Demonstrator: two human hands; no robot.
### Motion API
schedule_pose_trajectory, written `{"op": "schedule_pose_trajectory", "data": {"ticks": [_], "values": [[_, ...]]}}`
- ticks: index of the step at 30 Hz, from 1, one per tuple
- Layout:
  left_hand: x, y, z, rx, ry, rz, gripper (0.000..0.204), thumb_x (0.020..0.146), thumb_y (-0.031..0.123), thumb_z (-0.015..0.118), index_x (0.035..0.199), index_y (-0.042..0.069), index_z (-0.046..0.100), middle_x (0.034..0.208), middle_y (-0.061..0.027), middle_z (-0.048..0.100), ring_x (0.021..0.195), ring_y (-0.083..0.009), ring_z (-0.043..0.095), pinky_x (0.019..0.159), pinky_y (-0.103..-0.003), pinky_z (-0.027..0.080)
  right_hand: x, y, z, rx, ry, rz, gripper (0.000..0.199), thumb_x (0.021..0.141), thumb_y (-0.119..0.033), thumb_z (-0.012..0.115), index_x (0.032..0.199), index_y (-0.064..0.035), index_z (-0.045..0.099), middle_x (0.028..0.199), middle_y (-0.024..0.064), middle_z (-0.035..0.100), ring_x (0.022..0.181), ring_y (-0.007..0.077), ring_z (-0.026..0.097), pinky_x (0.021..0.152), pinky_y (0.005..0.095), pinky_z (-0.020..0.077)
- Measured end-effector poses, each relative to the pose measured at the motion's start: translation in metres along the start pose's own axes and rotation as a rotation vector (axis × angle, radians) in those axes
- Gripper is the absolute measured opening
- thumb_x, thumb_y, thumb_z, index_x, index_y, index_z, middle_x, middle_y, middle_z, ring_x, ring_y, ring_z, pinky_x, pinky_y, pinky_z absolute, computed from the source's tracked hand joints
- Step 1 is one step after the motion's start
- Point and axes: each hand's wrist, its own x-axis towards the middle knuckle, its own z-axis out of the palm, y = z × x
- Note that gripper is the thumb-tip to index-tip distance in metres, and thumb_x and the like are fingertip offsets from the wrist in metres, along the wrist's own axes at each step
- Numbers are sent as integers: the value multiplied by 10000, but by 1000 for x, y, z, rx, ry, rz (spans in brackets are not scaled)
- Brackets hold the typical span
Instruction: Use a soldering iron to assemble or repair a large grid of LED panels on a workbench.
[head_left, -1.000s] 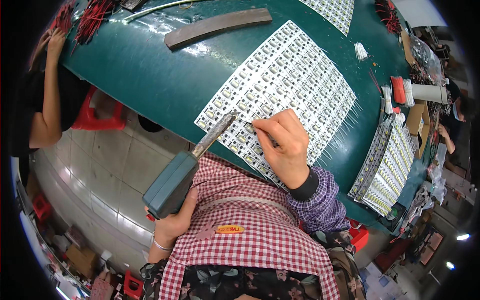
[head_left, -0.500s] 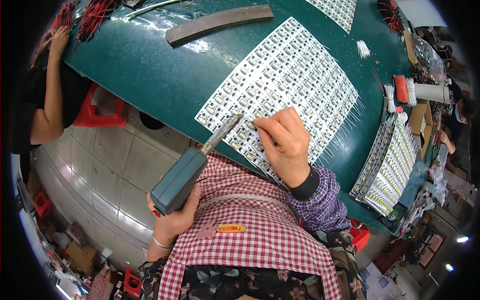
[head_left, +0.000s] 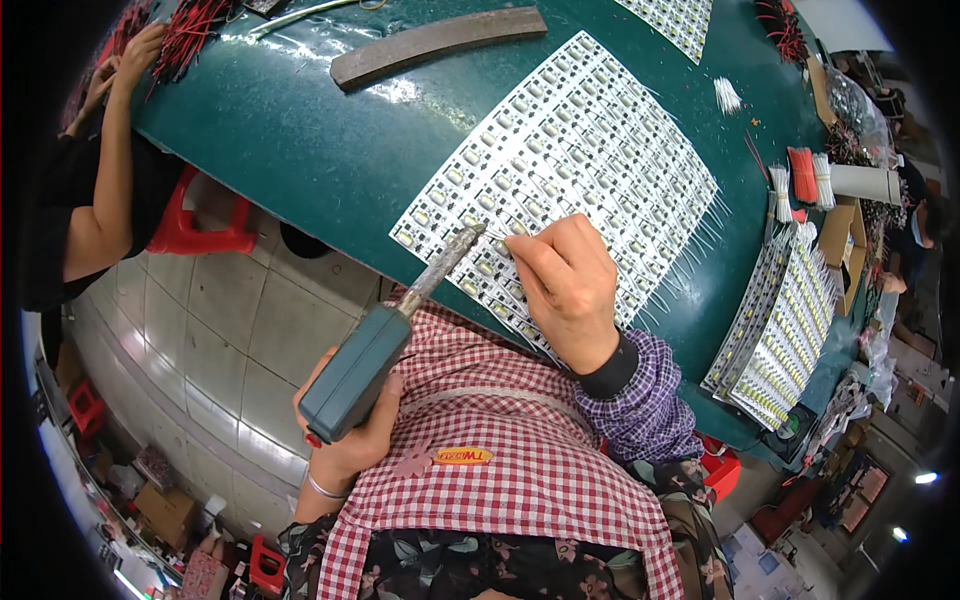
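My left hand is wrapped round the dark green handle of a soldering iron. Its grey, crusted tip reaches up over the near left part of a white sheet of LED circuit boards, at one of the pads. My right hand rests over the sheet's near edge, thumb and forefinger pinched just right of the iron's tip. Between them is what looks like a thin white wire, mostly hidden by the fingers. Rows of thin white wires stick out along the sheet's right side.
A curved grey bar lies on the green table. At right are stacked LED sheets, red wire bundles, loose white wires and a cardboard box. Another person's arm reaches red wires at far left.
The soldering iron's handle has shifted very slightly left and down, its tip staying at nearly the same spot. At far left, the other person's hand has moved up toward the red wires.
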Motion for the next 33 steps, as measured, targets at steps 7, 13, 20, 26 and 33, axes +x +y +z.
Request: {"op": "schedule_pose_trajectory", "data": {"ticks": [7, 13, 20, 26, 33], "values": [[-7, -5, 1, -46, 81, 47, 187, 812, 17, 760, 982, -46, 716, 910, -137, 720, 739, -230, 694, 683, -318, 545, -1, 0, 2, 2, 9, -3, 183, 731, 46, 740, 885, -36, 685, 733, 50, 507, 710, 224, 538, 604, 352, 416], [-6, -1, 0, -70, 74, 55, 204, 824, 31, 765, 1006, -50, 724, 904, -138, 739, 760, -207, 710, 695, -301, 554, -3, -3, -13, -24, 6, 19, 198, 721, 67, 739, 886, -27, 684, 731, 61, 520, 695, 228, 536, 585, 352, 421], [-8, -5, -1, -70, 45, 29, 199, 839, 28, 757, 1021, -46, 726, 914, -122, 746, 756, -191, 712, 674, -302, 559, 0, -30, -17, -14, 96, 17, 229, 693, 87, 748, 892, -9, 688, 711, 63, 497, 641, 233, 512, 543, 342, 399], [-6, -10, -2, -46, 64, 51, 200, 804, 35, 775, 988, -29, 729, 902, -133, 733, 737, -202, 715, 659, -288, 558, -9, -27, 7, -8, 78, 49, 224, 722, 69, 742, 919, -16, 680, 734, 64, 484, 675, 233, 511, 570, 349, 410], [-4, -12, -3, -48, 21, 24, 232, 771, 37, 780, 982, -39, 722, 881, -150, 715, 715, -229, 712, 634, -289, 549, -12, -26, 14, -41, 85, 50, 222, 732, 55, 740, 930, -19, 672, 731, 62, 478, 685, 230, 511, 576, 346, 410]]}}
